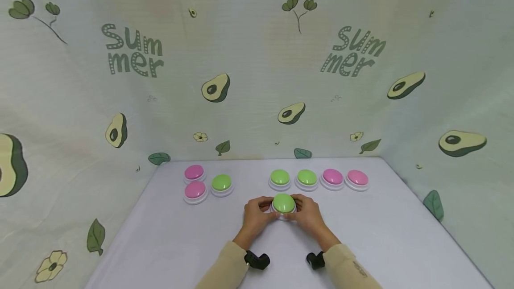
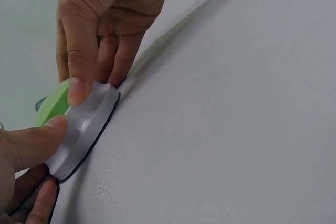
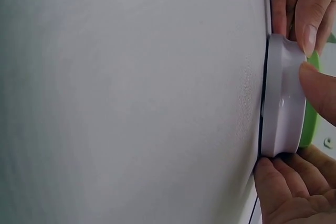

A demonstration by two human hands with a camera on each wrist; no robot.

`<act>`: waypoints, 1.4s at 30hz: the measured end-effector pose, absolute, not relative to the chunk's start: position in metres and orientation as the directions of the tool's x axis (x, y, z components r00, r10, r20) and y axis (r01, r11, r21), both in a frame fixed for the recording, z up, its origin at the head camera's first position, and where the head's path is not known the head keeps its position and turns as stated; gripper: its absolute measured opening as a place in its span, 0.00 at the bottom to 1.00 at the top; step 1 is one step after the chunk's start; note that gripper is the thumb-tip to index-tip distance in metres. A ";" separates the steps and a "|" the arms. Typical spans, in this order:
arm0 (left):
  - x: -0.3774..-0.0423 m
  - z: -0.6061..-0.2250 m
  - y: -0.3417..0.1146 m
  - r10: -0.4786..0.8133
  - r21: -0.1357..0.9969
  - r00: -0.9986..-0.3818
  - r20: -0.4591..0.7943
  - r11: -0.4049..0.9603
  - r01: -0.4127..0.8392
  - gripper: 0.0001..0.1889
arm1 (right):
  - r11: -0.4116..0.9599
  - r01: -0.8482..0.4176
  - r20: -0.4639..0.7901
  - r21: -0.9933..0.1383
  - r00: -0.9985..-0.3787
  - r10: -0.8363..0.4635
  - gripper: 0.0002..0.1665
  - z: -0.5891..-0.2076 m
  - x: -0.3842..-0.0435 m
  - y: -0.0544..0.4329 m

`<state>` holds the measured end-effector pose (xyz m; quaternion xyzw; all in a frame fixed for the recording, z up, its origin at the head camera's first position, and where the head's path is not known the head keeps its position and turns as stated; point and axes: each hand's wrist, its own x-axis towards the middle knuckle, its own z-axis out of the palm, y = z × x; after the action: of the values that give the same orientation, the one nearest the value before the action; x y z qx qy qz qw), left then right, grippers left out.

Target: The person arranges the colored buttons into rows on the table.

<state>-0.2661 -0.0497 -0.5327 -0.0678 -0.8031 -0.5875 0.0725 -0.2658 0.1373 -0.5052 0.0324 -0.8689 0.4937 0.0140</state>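
A green dome push button (image 1: 283, 203) on a round white base is at the middle of the white table (image 1: 192, 240), between both hands. From its left side the left hand (image 1: 255, 217) grips it, thumb on the front of the base and fingers round the side. Opposite, the right hand (image 1: 309, 216) holds the right side the same way. In the left wrist view both thumbs press near the upper rim of the white base (image 2: 86, 129). The right wrist view shows the base (image 3: 283, 103) edge-on, its dark underside close against the table cloth.
Behind the held button stand two green buttons (image 1: 279, 178) (image 1: 307, 178) and two pink buttons (image 1: 332, 178) (image 1: 357, 179) in a row. At the back left are two pink buttons (image 1: 194, 173) (image 1: 195, 191) and one green button (image 1: 221, 184). A printed cloth (image 1: 249, 57) hangs behind.
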 end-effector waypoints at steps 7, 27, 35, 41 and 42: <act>-0.262 -0.536 -0.048 0.015 0.940 -0.984 0.177 0.295 0.174 0.25 | 0.514 -0.045 0.034 -0.857 -0.999 -0.030 0.42 -0.510 -0.262 0.138; -0.263 -0.536 -0.075 0.086 0.945 -0.986 0.140 0.285 0.159 0.23 | 0.520 -0.074 0.046 -0.851 -0.997 -0.066 0.40 -0.511 -0.267 0.122; -0.244 -0.515 -0.127 0.110 0.966 -0.994 -0.002 0.257 0.027 0.21 | 0.541 -0.017 0.034 -0.841 -0.999 0.022 0.47 -0.494 -0.262 0.118; -0.247 -0.494 -0.192 -0.121 0.951 -0.985 0.124 0.298 0.083 0.19 | 0.509 -0.099 0.127 -0.855 -0.992 0.020 0.45 -0.482 -0.257 0.093; -0.249 -0.492 -0.203 -0.172 0.945 -0.974 0.147 0.317 0.086 0.18 | 0.507 -0.109 0.136 -0.855 -0.991 0.017 0.45 -0.480 -0.255 0.086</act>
<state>-0.2487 -0.2031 -0.4918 0.0268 -0.8038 -0.5839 0.1106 -0.2554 0.0863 -0.4804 0.0263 -0.8658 0.4956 0.0635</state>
